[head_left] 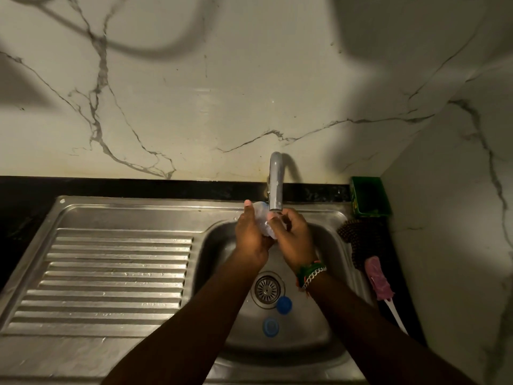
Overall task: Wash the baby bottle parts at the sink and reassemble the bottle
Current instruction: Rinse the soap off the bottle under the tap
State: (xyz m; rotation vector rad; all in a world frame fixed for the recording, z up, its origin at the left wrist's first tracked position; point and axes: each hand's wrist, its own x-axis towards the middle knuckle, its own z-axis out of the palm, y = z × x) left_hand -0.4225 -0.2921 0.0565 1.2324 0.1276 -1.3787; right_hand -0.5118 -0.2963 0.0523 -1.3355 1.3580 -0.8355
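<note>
Clear bottle body (262, 221) held over the sink bowl (327, 245), just under the tap spout (276, 187). Left hand (251, 237) wraps fingers round its left side, thumb up by the top end; right hand (291, 237) curls on it from the right, fingers over its front. Water flow not discernible. Two blue parts on the bowl floor near the drain strainer (267, 288): blue cap (284, 304) just beside it, blue ring (271, 326) nearer the camera. Pink bottle brush (379, 279) lies on the counter right of the bowl, green tub (369, 196) at the back corner.
</note>
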